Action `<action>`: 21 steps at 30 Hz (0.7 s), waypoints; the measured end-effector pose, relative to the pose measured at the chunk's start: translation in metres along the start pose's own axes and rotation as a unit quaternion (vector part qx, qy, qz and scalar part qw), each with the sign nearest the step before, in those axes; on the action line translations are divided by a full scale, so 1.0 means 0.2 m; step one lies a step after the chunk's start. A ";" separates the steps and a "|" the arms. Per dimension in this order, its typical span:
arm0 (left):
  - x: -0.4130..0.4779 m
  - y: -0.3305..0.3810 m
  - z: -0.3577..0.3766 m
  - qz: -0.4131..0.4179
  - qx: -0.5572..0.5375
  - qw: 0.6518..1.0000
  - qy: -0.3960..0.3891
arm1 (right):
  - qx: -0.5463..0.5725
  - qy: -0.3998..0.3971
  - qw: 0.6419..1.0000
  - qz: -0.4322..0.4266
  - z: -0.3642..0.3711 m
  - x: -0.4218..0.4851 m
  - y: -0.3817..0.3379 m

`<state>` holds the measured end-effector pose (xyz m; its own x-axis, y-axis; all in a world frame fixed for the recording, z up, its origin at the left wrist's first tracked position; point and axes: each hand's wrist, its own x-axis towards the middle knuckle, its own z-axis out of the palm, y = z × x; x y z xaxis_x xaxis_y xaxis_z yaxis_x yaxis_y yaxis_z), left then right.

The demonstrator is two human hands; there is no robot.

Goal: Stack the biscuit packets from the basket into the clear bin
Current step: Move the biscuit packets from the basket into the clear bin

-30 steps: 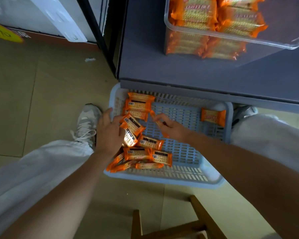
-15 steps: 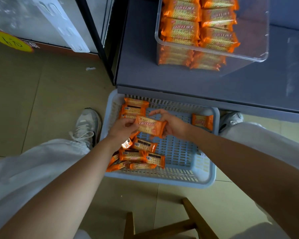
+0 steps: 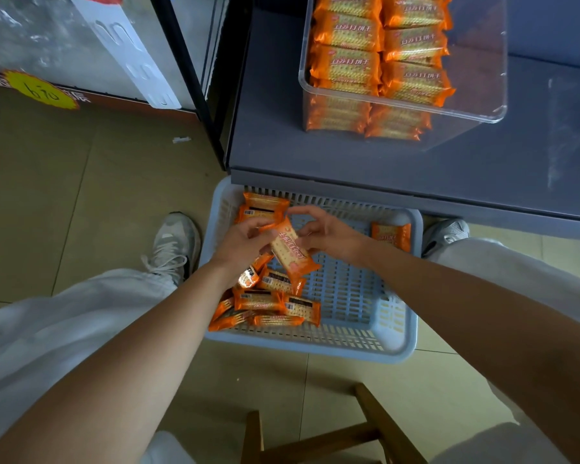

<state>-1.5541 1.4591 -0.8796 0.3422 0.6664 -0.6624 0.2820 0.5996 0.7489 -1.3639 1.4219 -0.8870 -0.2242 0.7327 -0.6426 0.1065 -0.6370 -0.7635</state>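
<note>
- tiled floor (image 3: 81, 202), tan, fills the left and lower view; a small white scrap lies on it near a black upright post.
- grey surface (image 3: 349, 155) upper right; its front edge overhangs the far side of the basket.
- white trousers (image 3: 64, 316) on both legs, knees spread either side of the basket.
- clear bin (image 3: 482, 78) stands on the grey surface, top open; its right part is bare.
- blue basket (image 3: 365, 346), slotted plastic, on the floor between the feet.
- stacked packets (image 3: 349, 67), orange, in two neat columns several layers deep against the bin's left side.
- wooden frame (image 3: 375, 430), light brown bars, at the bottom edge; cannot tell what it belongs to.
- heap of packets (image 3: 268, 299), loose and overlapping, in the basket's near-left part.
- grey shoes (image 3: 173, 242), one just beside each end of the basket.
- left hand (image 3: 245, 242) over the basket's left side, fingers curled onto the near-left edge of the held packet.
- right hand (image 3: 332, 236) opposite it, fingers arched over and thumb under, pinching the same packet's far-right edge.
- held packet (image 3: 290, 251), printed face up, tilted far-left to near-right, lifted above the heap between both hands.
- lone packet (image 3: 390, 234) by the basket's far-right wall, well apart from the heap.
- yellow sticker (image 3: 41, 90), handwritten, on the cabinet base far left.
</note>
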 end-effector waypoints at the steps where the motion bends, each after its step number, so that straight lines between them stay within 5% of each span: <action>1: -0.01 0.01 0.01 -0.009 -0.013 1.000 0.002 | 0.008 0.004 1.000 -0.011 0.00 0.00 -0.01; 6: -0.06 0.03 0.00 -0.048 0.008 0.997 -0.058 | 0.078 0.065 0.994 -0.031 0.02 -0.02 -0.05; 12: -0.08 0.02 -0.07 -0.015 -0.041 0.999 0.024 | 0.082 0.116 0.990 -0.003 0.02 -0.01 -0.04; 21: -0.09 -0.22 -0.27 0.011 0.027 0.994 0.107 | -0.025 0.043 0.997 0.066 0.21 0.07 0.16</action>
<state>-1.6210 1.4448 -0.9026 0.1512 0.7616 -0.6302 0.3267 0.5632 0.7590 -1.4042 1.4015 -0.9183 -0.1214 0.6623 -0.7393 0.1778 -0.7183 -0.6726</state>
